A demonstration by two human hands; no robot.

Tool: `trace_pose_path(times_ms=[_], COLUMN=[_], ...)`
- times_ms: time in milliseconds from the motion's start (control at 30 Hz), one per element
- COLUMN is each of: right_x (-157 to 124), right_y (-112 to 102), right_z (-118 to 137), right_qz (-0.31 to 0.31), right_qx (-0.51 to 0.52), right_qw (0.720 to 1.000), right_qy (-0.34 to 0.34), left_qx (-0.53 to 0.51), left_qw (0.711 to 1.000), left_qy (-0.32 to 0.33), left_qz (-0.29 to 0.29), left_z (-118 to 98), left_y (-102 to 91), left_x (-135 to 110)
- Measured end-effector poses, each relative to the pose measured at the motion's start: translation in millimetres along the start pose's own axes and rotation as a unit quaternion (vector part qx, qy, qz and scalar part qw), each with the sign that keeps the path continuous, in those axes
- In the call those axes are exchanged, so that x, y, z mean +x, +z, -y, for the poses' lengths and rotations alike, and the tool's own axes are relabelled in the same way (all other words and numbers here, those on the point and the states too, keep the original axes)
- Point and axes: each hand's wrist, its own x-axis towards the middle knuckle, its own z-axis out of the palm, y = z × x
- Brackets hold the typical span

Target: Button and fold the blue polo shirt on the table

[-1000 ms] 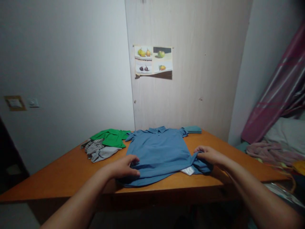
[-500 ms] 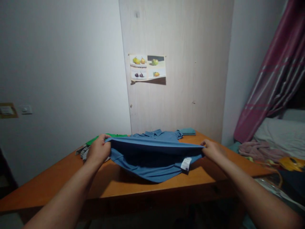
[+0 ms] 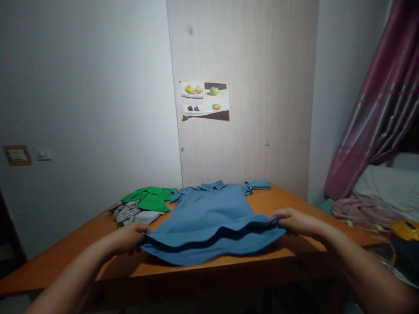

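Note:
A blue polo shirt (image 3: pixel 209 209) lies spread on the orange wooden table (image 3: pixel 296 198), its collar toward the wall and its hem toward me. My left hand (image 3: pixel 131 237) pinches the left corner of the hem. At the right corner of the hem, my right hand (image 3: pixel 290 220) is closed on the fabric. Between the two hands the hem gapes a little, with the upper layer wavy above the lower one. The hem sits close to the table's front edge.
To the left lie a green garment (image 3: pixel 152 198), a striped cloth (image 3: pixel 127 212) and a grey cloth (image 3: pixel 147 216). A folded teal cloth (image 3: pixel 258 183) rests at the back right. Beyond the table's right side are a pink towel (image 3: pixel 363 209) and a curtain (image 3: pixel 356 131).
Both hands have come down with the hem, from a lifted, stretched position to near the tabletop. The shirt's front now lies flatter, and its white inner label is out of sight.

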Motion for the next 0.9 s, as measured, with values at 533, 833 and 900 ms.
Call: trace_pose_path(times_ms=[533,833,900], right_x=[48.6,124.5,116.0], right_y=[5.4,-50.1,-46.9], right_z=[-19.1,124.9,114.9], right_qz=[0.17,-0.479,-0.458], right_qx=[0.172,0.42,0.419], right_qw=[0.968,0.729,0.744], right_qy=[0.066,-0.25,-0.247], left_qx=[-0.143,-0.25,-0.198], left_qw=[0.977,0.832,0.846], left_qy=[-0.058,0.172,0.174], left_qz=[0.15,-0.464,-0.464], left_z=[3.6,-107.2,-94.8], left_y=[2.1,-41.5,-40.5], left_x=[18.8,89.7,79.9])
